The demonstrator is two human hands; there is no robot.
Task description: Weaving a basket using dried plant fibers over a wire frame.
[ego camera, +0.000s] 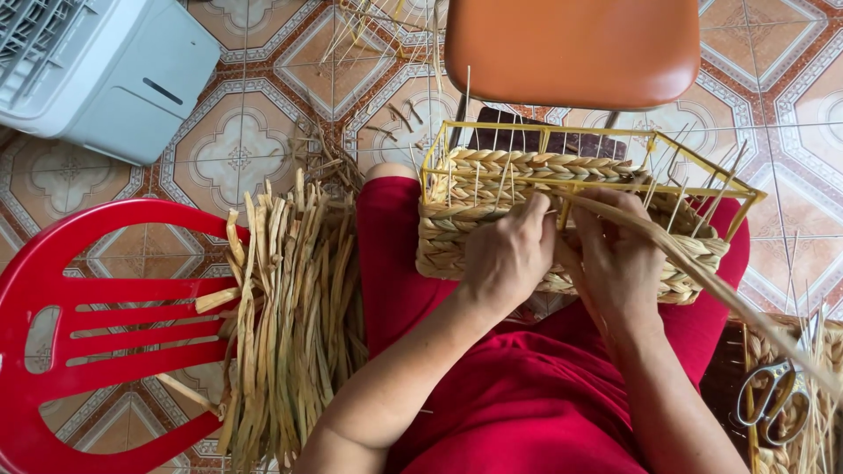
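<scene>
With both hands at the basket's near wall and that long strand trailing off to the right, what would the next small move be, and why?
Probably pulling the long strand snug behind the next upright wire. The right hand pinches it at the rim of the basket, the left hand presses on the woven rows beside it, and bare wires stand above the weave, so that wall looks unfinished.

The floor point(237, 149) is covered with tiles in terracotta and cream, each with a flower-like ornament inside a frame of lines. At the upper left stands a white and grey plastic appliance point(105, 70) with a grille on top. A red plastic chair point(97, 325) with a slatted back is at the lower left. At the top an orange-brown seat point(571, 44) of another chair stands on thin metal legs. The light is soft and even, like daylight, with faint shadows.
</scene>
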